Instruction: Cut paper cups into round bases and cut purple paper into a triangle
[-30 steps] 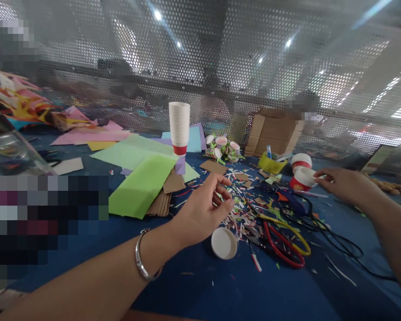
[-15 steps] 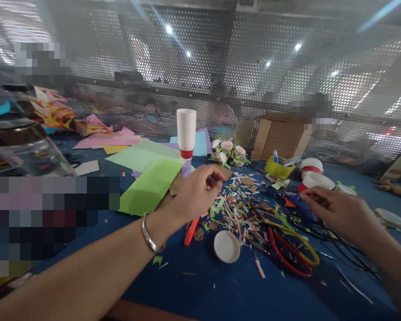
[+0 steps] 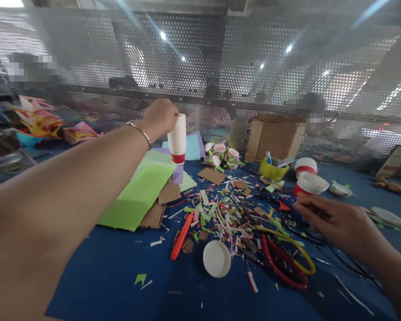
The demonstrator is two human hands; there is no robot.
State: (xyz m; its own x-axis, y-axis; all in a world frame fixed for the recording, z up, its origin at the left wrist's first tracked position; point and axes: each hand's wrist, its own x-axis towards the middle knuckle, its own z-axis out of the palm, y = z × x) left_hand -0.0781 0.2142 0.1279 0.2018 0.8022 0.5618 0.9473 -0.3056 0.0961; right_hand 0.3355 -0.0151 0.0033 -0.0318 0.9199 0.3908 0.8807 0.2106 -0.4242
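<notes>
My left hand (image 3: 162, 117) reaches far out over the table, its fingers closed at the top rim of a tall stack of white paper cups (image 3: 178, 140) with a red band at the bottom. A silver bangle circles that wrist. On the right, my right hand (image 3: 332, 218) hovers with curled fingers beside a blue tool with an orange tip (image 3: 292, 207), perhaps a glue gun. What its fingers hold, if anything, is hidden. A shallow white cut cup base (image 3: 217, 258) lies in front, beside an orange-red cutter (image 3: 182, 236).
Paper scraps (image 3: 227, 218) litter the middle, with red-and-yellow-handled scissors (image 3: 284, 263) among them. Green paper sheets (image 3: 133, 196) lie left. White-and-red cups (image 3: 310, 183), a yellow container (image 3: 273, 169), cardboard (image 3: 272, 138) and small decorated discs (image 3: 220, 151) stand behind. A perforated metal screen (image 3: 187, 53) closes the back.
My left hand has moved forward and left from above the scraps to the top of the cup stack. My right hand stays almost in place. The view has shifted slightly.
</notes>
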